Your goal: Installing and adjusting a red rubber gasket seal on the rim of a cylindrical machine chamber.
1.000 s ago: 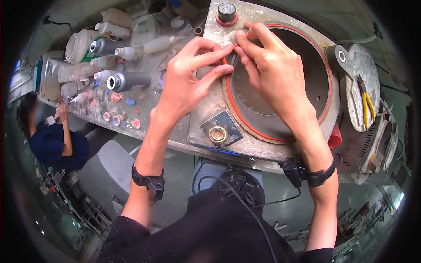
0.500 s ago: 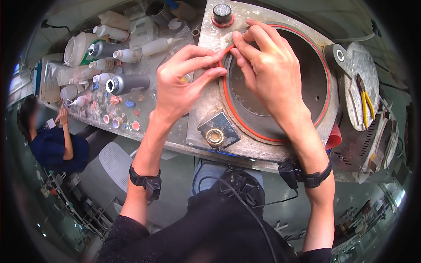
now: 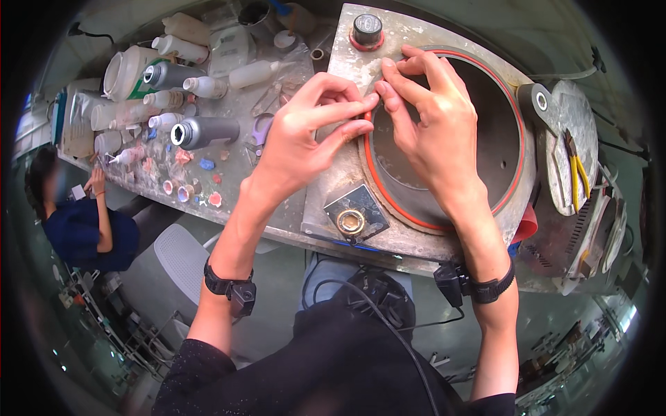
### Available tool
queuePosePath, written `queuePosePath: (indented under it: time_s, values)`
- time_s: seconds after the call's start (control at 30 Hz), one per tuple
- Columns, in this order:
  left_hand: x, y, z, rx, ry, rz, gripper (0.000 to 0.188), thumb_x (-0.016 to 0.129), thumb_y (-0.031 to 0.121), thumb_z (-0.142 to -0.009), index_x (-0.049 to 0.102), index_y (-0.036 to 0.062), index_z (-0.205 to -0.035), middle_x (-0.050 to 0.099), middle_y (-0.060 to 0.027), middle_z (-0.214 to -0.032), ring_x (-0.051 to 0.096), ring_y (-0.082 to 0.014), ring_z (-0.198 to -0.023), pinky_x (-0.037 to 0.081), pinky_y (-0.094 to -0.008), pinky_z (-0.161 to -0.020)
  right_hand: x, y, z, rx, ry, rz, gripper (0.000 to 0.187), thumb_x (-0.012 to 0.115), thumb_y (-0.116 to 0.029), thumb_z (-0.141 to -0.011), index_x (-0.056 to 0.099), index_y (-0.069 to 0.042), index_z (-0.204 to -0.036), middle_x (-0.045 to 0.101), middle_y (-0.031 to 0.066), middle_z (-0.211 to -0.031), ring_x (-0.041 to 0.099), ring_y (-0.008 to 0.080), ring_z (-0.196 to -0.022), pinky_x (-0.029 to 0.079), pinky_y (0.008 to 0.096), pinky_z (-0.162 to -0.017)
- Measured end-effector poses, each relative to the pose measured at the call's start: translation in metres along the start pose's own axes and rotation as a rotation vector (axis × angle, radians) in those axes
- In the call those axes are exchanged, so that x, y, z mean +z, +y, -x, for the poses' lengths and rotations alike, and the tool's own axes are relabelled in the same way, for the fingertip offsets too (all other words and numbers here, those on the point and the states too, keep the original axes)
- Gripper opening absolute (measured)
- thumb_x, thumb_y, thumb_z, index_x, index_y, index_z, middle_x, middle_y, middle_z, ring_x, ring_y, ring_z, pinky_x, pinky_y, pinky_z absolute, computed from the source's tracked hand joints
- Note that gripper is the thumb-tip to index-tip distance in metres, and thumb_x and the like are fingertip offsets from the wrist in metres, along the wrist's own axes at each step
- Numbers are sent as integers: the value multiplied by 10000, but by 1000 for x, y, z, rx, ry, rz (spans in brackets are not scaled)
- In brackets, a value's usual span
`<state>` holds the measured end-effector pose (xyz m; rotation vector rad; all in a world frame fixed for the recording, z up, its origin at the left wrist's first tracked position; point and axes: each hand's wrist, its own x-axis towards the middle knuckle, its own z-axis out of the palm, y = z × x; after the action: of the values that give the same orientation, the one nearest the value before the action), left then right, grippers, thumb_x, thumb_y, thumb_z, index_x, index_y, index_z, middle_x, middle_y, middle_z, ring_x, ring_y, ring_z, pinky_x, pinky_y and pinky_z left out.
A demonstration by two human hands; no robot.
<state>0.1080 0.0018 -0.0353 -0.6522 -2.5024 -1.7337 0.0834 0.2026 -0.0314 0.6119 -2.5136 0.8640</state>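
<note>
Bottles (image 3: pixel 208 128): well to the left of your pinch, the grey and white containers lie and stand crowded on the stained bench, out of reach of what your fingers are doing.
Paint pots (image 3: pixel 187 187): small caps and coloured blobs sit left of and below your left wrist, apart from the grip.
Left hand (image 3: pixel 305 139): your thumb and first fingers are closed on the red gasket ring (image 3: pixel 378 184) at its upper left edge, likely so that you can steady the thin rim there.
Square plate (image 3: pixel 355 216): just below the pinch, with a brass fitting in its middle, untouched.
Right hand (image 3: pixel 433 132): your fingertips meet the left ones at the same spot on the ring; they look pressed onto it, but you cannot tell whether they truly clamp it.
Round chamber (image 3: pixel 479 139): the ring runs round its mouth, under your right palm.
Knob (image 3: pixel 366 29): above the pinch, clear of both hands.
Yellow pliers (image 3: pixel 577 173): far right of the grip, lying idle.
</note>
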Motion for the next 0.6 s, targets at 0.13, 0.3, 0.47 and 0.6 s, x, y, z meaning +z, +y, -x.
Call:
queuePosePath:
  time_s: [0.13, 0.3, 0.47, 0.6]
  values:
    - [3, -2, 2, 12, 19, -28, 406, 823, -38, -848, 790, 34, -1246, 653, -80, -1122, 672, -166, -983, 558, -297, -859, 4, -5, 0, 83, 29, -73, 201, 788, -139, -890, 804, -23, -1054, 711, 92, -1029, 708, 315, -1057, 547, 480, -992]
    - [6, -3, 0, 60, 111, -44, 371, 840, -23, -827, 815, 77, -1183, 699, -66, -1075, 702, -176, -901, 581, -319, -817, 0, -7, -1, 127, 13, -85, 238, 829, -61, -877, 825, -32, -1113, 731, 117, -1010, 731, 307, -1176, 587, 388, -951]
    - [6, -5, -1, 67, 138, -101, 330, 847, -13, -814, 829, 76, -1131, 723, -65, -1039, 713, -191, -901, 582, -327, -805, 5, -7, 0, 153, 47, -132, 165, 800, -141, -894, 816, -32, -1018, 738, 93, -1003, 726, 310, -1149, 520, 545, -1094]
    - [8, -1, -2, 43, 134, -95, 334, 860, -47, -801, 832, 36, -1124, 723, -71, -1035, 686, -171, -957, 551, -304, -865, 4, -9, 0, 168, 52, -149, 140, 804, -127, -886, 819, -34, -990, 747, 88, -995, 729, 312, -1140, 521, 535, -1091]
